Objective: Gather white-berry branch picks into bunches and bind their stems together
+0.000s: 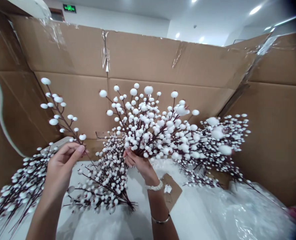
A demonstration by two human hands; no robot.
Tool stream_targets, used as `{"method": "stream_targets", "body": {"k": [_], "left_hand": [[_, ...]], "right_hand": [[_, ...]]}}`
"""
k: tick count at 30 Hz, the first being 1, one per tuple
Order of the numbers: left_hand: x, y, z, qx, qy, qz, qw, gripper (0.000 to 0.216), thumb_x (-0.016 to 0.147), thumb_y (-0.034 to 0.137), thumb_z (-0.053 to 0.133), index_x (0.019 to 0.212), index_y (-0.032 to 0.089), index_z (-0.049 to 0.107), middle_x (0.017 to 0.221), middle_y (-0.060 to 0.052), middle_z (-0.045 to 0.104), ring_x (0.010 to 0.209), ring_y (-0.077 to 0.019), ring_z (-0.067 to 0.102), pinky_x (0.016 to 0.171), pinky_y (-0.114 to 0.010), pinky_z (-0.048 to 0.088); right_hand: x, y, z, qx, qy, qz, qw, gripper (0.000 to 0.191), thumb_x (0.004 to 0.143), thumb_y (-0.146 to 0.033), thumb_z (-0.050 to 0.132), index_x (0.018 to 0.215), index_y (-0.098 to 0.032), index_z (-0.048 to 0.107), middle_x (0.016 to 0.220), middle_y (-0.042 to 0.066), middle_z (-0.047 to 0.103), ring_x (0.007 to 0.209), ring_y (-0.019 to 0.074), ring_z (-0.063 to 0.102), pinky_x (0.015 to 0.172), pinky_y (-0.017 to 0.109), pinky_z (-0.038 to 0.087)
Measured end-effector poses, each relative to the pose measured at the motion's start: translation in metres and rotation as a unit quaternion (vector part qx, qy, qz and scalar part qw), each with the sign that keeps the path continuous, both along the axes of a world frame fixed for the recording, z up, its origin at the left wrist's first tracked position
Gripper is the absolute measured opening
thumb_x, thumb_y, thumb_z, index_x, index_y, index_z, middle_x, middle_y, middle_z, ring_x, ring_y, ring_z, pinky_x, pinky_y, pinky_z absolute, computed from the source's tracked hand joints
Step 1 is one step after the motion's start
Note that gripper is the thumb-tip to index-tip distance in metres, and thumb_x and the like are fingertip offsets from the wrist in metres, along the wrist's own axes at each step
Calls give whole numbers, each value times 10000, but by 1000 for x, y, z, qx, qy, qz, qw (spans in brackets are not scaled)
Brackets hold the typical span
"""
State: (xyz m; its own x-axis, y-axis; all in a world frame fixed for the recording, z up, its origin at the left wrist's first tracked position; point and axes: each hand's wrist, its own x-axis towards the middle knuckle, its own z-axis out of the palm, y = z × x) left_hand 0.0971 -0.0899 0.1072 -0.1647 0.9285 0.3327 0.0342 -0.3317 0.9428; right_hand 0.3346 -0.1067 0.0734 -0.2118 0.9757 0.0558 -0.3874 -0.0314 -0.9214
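White-berried sprig (63, 118) is standing above the left grip (60, 163), which is pinching it narrowly; to its right, the right grip (140, 164) is holding a full bunch (148, 126). Gathering is apparently being done, the next move probably calling for aligning the sprig with the bunch.

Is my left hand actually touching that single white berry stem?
Touching. The head view shows the left hand pinching the single berry stem, which rises from the grip.
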Motion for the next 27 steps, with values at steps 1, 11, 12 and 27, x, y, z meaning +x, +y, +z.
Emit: {"method": "stream_targets", "body": {"k": [1,11,12,27], "left_hand": [[1,0,0,0,-1,-2,1000,321,698,469,802,824,204,670,770,9,667,758,-120,609,744,-187,478],[2,-4,3,3,2,-7,1000,303,708,460,794,810,203,669,767,1,665,762,-132,611,758,-210,481],[2,-4,3,3,3,-6,1000,305,706,463,794,806,203,669,761,1,665,757,-130,611,755,-209,481],[5,-4,3,6,8,-9,1000,312,701,465,794,799,199,662,754,5,664,743,-136,614,729,-216,486]], "right_hand": [[0,-1,0,10,3,7,1000,404,893,-515,629,757,-135,607,470,-92,406,434,56,389,601,235,459],[3,-13,8,45,110,174,978,320,878,-441,641,734,-158,603,333,-145,226,342,61,279,649,237,458],[4,-13,8,48,126,190,973,315,881,-429,638,725,-158,600,325,-147,214,333,60,268,641,233,457],[6,-19,3,121,319,399,851,363,932,-308,546,612,-136,547,274,-144,173,216,21,208,418,173,388]]}}
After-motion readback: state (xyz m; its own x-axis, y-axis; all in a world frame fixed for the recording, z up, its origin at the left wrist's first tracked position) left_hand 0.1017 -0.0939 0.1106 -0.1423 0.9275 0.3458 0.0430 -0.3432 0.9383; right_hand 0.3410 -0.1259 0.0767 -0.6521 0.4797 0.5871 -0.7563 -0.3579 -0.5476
